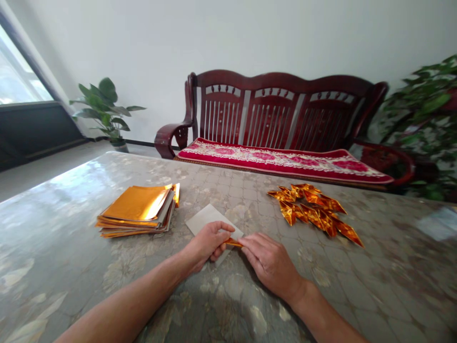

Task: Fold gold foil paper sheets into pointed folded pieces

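Between my two hands is a sheet of foil paper point(209, 218), its pale grey back facing up and one corner pointing away from me. A narrow gold folded strip point(233, 242) shows along it between my fingers. My left hand point(210, 242) pinches the strip's left part with thumb and fingers. On its right end, my right hand point(269, 261) presses with bunched fingertips. To the left lies an uneven stack of gold foil sheets point(137, 204). Several folded gold foil pieces point(314, 209) with pointed ends lie grouped on the right.
The table point(143, 295) has a patterned, glossy cover. Beyond its far edge stands a dark red wooden bench point(246, 102) with a red floral cushion point(285, 159). A potted plant point(107, 107) is at the back left, leafy foliage point(424, 124) at the right.
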A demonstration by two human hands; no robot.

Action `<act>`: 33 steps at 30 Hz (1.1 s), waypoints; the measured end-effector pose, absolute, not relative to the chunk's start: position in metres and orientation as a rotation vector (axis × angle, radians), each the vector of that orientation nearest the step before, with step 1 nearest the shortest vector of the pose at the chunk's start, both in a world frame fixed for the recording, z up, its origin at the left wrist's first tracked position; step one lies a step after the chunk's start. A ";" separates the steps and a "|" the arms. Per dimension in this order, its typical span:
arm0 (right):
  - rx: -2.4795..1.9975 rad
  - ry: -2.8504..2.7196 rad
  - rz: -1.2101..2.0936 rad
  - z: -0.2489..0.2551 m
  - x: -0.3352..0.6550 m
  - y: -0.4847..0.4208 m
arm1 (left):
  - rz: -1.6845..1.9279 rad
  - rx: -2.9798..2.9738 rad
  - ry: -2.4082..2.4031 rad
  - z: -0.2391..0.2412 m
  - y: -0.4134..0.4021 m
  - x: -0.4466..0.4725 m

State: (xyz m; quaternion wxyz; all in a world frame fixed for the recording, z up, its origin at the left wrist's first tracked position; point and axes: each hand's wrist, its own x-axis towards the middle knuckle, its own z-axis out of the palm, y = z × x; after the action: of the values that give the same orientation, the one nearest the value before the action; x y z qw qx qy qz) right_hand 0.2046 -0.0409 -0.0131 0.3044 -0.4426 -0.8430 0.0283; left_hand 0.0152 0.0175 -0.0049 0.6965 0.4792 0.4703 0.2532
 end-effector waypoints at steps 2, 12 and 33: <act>-1.148 -2.267 0.085 -0.014 0.204 -0.041 | 0.550 1.089 1.059 -0.004 0.017 0.016; -1.334 -2.224 -0.024 -0.018 0.207 -0.041 | 0.883 2.201 1.279 -0.011 0.002 0.012; -1.385 -2.114 0.014 -0.011 0.205 -0.042 | 0.647 2.750 1.021 -0.013 0.001 0.005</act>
State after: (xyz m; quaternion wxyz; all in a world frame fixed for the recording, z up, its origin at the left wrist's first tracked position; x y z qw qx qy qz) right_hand 0.2054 -0.0416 -0.0113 0.3023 -0.5225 -0.7973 0.0052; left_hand 0.0054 0.0013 -0.0134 0.0688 0.9133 0.3390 0.2148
